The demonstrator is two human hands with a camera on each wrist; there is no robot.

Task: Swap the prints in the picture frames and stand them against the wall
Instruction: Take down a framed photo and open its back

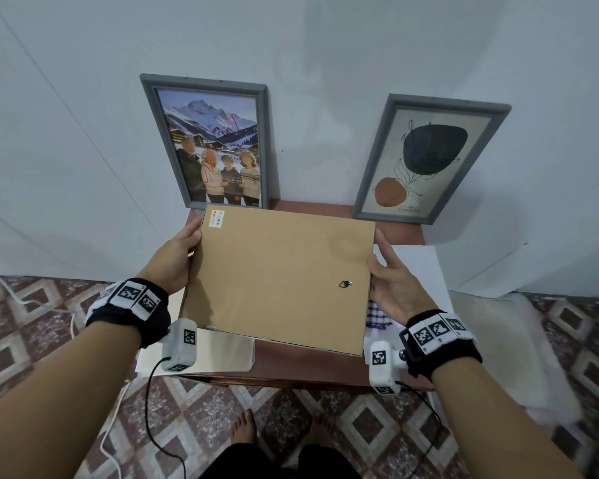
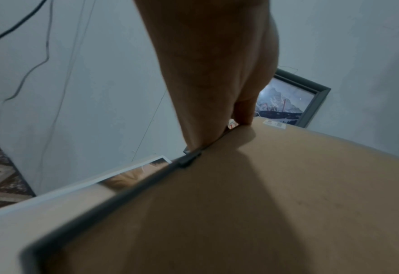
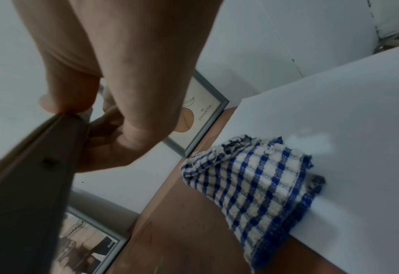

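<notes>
I hold a picture frame flat over the table, its brown backing board (image 1: 277, 278) facing up with a small hanger ring near the right edge. My left hand (image 1: 184, 250) grips its left edge, thumb on the board (image 2: 264, 204) and fingers underneath. My right hand (image 1: 388, 271) grips the right edge (image 3: 29, 185), thumb on top and fingers curled below. Two grey frames lean on the wall behind: one with a mountain family photo (image 1: 215, 146) at left, one with an abstract leaf print (image 1: 426, 160) at right.
A loose glossy print (image 1: 222, 354) lies on the small red-brown table (image 1: 308, 368) under the held frame's near left corner. A white sheet (image 1: 419, 267) with a blue-checked cloth (image 3: 252, 185) covers the table's right side. A white cable (image 1: 111, 426) runs over the patterned floor.
</notes>
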